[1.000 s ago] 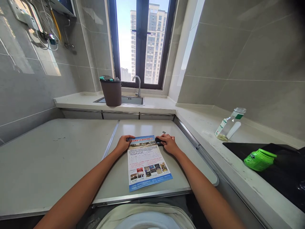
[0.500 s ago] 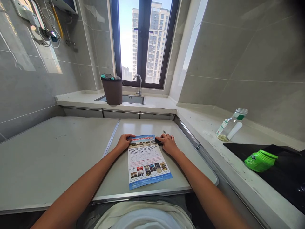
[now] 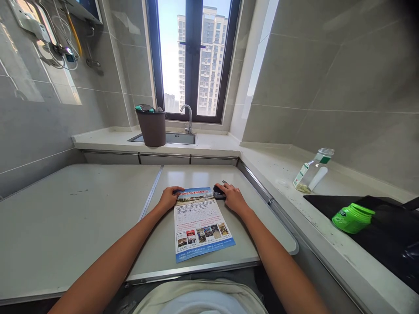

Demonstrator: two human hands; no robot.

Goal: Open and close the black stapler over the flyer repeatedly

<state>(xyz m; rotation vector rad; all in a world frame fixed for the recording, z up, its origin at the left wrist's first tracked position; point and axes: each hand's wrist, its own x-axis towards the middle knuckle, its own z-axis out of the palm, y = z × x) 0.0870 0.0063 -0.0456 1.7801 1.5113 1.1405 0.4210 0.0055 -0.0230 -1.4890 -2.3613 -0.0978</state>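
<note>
Through the head view I see the printed leaflet point(image 3: 203, 224) at lower centre, flat on the pale table point(image 3: 98, 231). Left of centre, the left hand point(image 3: 169, 199) touches its upper left corner; I can't tell whether the fingers pinch the paper. Right of centre, the right hand point(image 3: 234, 199) is clamped on a black stapler-like tool point(image 3: 218, 192) at the upper right corner. I have a green jar point(image 3: 353, 217) at far right.
</note>
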